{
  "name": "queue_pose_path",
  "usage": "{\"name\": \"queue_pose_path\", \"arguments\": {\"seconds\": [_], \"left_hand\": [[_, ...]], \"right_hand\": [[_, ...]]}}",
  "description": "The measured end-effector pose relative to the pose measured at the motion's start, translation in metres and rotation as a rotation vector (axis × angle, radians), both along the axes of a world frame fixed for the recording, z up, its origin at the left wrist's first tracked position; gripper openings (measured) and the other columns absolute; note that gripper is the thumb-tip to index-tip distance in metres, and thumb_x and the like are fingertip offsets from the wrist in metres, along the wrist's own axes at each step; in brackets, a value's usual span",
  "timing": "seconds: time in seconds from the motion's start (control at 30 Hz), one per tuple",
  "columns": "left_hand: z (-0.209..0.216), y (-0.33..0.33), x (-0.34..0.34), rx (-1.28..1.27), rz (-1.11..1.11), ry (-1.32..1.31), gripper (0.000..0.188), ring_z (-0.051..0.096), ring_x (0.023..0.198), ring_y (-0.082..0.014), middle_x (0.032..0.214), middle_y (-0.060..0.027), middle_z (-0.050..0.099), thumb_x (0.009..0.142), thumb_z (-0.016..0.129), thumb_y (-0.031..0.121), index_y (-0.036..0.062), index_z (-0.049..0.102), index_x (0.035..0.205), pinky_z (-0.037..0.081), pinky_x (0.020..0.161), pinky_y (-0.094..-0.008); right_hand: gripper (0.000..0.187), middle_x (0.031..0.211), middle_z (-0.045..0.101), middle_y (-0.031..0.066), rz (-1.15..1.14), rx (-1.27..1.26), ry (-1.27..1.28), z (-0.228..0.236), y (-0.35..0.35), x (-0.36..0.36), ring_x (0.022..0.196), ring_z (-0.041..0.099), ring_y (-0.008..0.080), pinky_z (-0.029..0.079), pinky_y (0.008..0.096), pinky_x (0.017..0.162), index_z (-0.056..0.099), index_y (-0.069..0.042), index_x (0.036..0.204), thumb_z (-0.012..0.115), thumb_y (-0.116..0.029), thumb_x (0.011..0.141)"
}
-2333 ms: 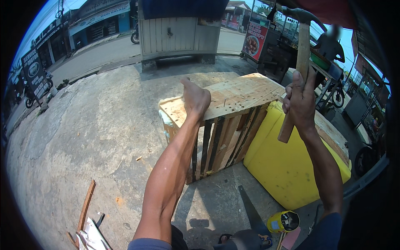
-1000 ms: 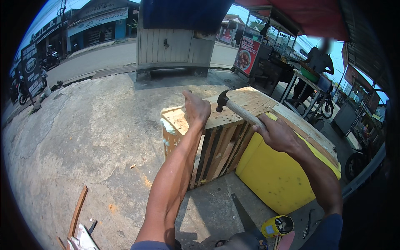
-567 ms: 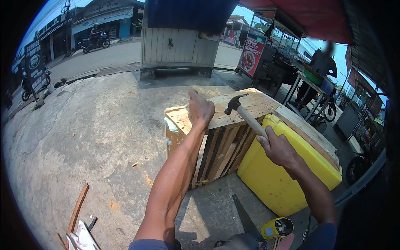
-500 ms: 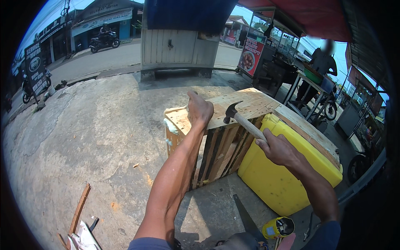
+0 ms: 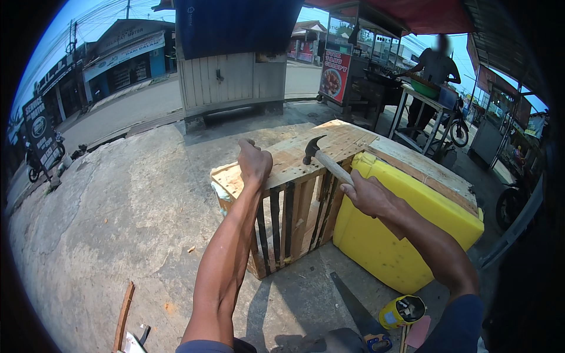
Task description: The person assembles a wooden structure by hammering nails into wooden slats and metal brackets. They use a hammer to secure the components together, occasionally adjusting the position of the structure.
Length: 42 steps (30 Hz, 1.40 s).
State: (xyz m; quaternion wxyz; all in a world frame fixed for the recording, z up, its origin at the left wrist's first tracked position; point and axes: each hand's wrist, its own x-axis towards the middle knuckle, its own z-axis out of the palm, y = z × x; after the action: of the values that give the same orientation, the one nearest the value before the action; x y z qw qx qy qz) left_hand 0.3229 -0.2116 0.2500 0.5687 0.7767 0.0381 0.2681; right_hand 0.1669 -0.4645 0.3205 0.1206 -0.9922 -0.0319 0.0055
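Observation:
My right hand (image 5: 371, 194) grips a claw hammer (image 5: 335, 166) by its wooden handle. The dark metal head hovers over or rests on the top of a slatted wooden crate (image 5: 294, 147); I cannot tell which. At the crate's left end my left hand (image 5: 255, 163) is closed in a fist over the top boards. Its curled fingers face away, so anything in them is hidden. Small dark marks dot the boards. Pale foam-like material (image 5: 220, 191) shows at the crate's left corner. Against the crate's right side leans a big yellow plastic container (image 5: 400, 226).
Near my feet lie a handsaw (image 5: 353, 303) and a yellow can (image 5: 402, 310) of small pieces. A wood strip (image 5: 123, 315) is at lower left. Beyond stand a metal cabinet (image 5: 235, 79) and food stall (image 5: 335, 73). A person (image 5: 432, 67) stands by a table (image 5: 421, 100).
The whole view has shifted, so the crate and both hands sit further left. Hammer and hands keep nearly the same places over the crate. A motorbike on the road has gone from sight.

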Motion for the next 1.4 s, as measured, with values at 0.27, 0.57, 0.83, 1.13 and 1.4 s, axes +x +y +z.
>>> {"name": "queue_pose_path", "arguments": {"seconds": [0.27, 0.57, 0.83, 1.13, 1.4], "left_hand": [[0.001, 0.007, 0.007, 0.081, -0.04, -0.018, 0.032, 0.069, 0.105, -0.0437, 0.105, -0.0271, 0.071, 0.087, 0.056, 0.01, -0.0041, 0.061, 0.115, 0.051, 0.095, -0.0482], [-0.003, 0.006, 0.008, 0.389, -0.214, -0.028, 0.035, 0.071, 0.103, -0.0355, 0.108, -0.025, 0.074, 0.094, 0.055, 0.022, -0.0042, 0.068, 0.114, 0.053, 0.094, -0.0409], [-0.008, 0.0, 0.014, 0.826, -0.202, -0.007, 0.039, 0.068, 0.102, -0.0435, 0.109, -0.0284, 0.071, 0.101, 0.058, 0.033, -0.0021, 0.069, 0.114, 0.052, 0.092, -0.0473], [-0.008, -0.001, 0.006, 0.87, -0.193, -0.011, 0.036, 0.068, 0.104, -0.0446, 0.112, -0.0278, 0.071, 0.104, 0.053, 0.03, -0.0008, 0.069, 0.116, 0.052, 0.093, -0.0478], [-0.005, 0.004, -0.003, 0.865, -0.239, 0.019, 0.036, 0.068, 0.105, -0.0453, 0.113, -0.0282, 0.071, 0.105, 0.05, 0.029, 0.0009, 0.068, 0.12, 0.052, 0.093, -0.0484]], "right_hand": [[0.041, 0.07, 0.065, 0.0274, -0.202, 0.377, -0.121, -0.194, -0.031, -0.137, 0.073, 0.069, 0.0512, 0.054, 0.0587, 0.066, 0.05, -0.003, 0.106, 0.054, -0.044, 0.106], [0.044, 0.123, 0.068, 0.0299, -0.882, 0.404, 0.56, -0.354, -0.069, -0.475, 0.12, 0.061, 0.0499, 0.045, 0.0538, 0.107, 0.069, -0.004, 0.127, 0.051, -0.038, 0.105], [0.067, 0.159, 0.043, 0.0271, -0.916, 0.307, -0.424, -0.328, -0.141, -0.411, 0.145, 0.04, 0.0476, 0.038, 0.0475, 0.117, 0.053, -0.015, 0.152, 0.071, -0.043, 0.094], [0.024, 0.086, 0.069, 0.0134, -0.602, -0.194, -0.121, -0.363, -0.178, -0.346, 0.093, 0.069, 0.0338, 0.042, 0.0523, 0.086, 0.064, -0.01, 0.108, 0.07, -0.013, 0.086], [0.028, 0.094, 0.072, 0.0152, -0.872, -0.108, -0.124, -0.38, -0.235, -0.355, 0.097, 0.07, 0.0332, 0.044, 0.0491, 0.083, 0.066, -0.008, 0.106, 0.075, -0.006, 0.08]]}}
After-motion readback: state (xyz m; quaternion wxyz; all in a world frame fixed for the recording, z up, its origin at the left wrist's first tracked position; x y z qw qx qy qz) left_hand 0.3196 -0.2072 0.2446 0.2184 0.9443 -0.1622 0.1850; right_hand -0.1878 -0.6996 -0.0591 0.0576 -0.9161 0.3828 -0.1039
